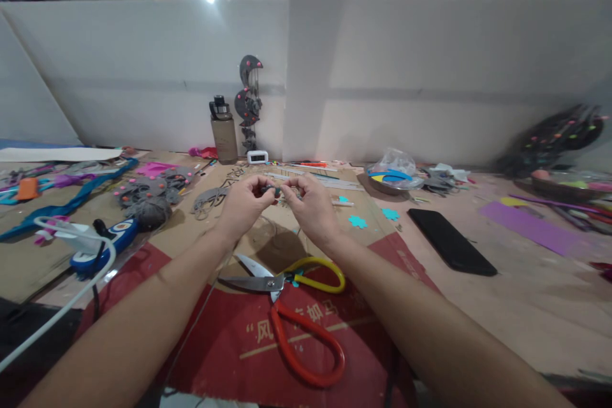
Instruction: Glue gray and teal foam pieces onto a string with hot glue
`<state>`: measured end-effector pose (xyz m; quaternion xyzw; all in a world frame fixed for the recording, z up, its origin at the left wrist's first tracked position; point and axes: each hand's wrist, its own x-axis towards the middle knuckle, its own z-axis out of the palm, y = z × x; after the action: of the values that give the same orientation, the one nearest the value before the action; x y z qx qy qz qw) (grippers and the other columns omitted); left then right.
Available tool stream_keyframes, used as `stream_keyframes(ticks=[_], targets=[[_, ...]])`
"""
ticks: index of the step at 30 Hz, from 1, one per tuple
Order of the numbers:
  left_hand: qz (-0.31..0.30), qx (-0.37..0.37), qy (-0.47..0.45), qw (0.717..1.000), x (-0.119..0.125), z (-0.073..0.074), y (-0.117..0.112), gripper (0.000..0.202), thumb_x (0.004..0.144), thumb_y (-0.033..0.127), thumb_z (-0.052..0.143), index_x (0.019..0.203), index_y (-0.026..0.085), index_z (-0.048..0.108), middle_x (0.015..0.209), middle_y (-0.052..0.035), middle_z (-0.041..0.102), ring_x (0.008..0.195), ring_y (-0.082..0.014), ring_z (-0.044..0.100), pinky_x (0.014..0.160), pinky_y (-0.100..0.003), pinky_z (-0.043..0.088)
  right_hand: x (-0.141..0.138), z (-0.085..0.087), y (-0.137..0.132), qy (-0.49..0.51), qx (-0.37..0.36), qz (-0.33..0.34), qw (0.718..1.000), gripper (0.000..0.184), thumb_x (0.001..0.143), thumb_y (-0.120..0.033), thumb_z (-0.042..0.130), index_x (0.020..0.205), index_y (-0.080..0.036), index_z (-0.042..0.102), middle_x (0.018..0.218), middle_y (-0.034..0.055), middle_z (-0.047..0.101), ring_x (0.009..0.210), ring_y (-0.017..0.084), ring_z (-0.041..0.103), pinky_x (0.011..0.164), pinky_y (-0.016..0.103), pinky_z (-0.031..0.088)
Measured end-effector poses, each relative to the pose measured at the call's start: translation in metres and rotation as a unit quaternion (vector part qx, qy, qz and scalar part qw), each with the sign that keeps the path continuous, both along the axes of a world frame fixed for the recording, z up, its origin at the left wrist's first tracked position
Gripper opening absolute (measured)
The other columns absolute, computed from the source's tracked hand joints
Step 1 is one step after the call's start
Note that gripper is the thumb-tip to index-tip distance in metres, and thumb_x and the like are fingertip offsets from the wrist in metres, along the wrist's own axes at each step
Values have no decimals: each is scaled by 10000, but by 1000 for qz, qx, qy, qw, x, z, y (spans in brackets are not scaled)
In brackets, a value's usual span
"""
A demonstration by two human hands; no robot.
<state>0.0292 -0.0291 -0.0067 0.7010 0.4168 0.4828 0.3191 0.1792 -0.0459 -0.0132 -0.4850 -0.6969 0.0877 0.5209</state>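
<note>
Left hand [243,204] and right hand [313,207], each grip pinching one small dark piece [271,191], perhaps felt, over cardboard [191,236], open scissors [271,283] on the near side, phone [452,242] at right, bottle [224,137] behind.

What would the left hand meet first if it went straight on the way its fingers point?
Probably the right hand, just across from it. The left hand has a small dark piece at its fingertips, which would lead the way; depth between the hands is unclear.
</note>
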Motion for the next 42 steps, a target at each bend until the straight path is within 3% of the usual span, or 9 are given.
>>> stream_keyframes(ticks=[12,20,30,37,42], targets=[[-11,31,55,998,-3,2,3,153,722,278,568,800,163,633,715,-26,655,642,-129,580,615,-234,438,3,-1,5,-13,-16,34,999,151,800,-316,529,762,-196,611,720,1,546,664,128,471,623,252,351],[-18,51,113,992,-6,8,2,136,695,258,574,759,171,656,695,-20,643,620,-130,564,576,-229,424,8,4,6,-128,-16,30,991,115,807,-269,529,804,-192,613,799,24,568,719,138,490,651,258,347],[-36,51,165,984,-12,9,4,183,701,221,543,828,173,666,688,-19,640,620,-130,572,543,-218,407,11,2,8,-174,19,42,984,120,829,-265,524,827,-193,619,830,33,568,771,150,516,688,269,373],[-80,-14,144,986,-14,10,7,169,722,266,569,820,156,650,702,-24,652,653,-141,610,601,-235,454,11,3,8,-198,-4,54,979,112,810,-241,521,815,-180,614,835,31,554,759,137,497,691,257,361],[-131,-74,81,985,-16,12,10,199,738,308,605,831,142,663,782,-54,679,739,-151,626,727,-280,481,12,4,10,-148,-33,66,986,148,823,-285,511,807,-167,599,782,14,553,698,114,452,638,235,323]])
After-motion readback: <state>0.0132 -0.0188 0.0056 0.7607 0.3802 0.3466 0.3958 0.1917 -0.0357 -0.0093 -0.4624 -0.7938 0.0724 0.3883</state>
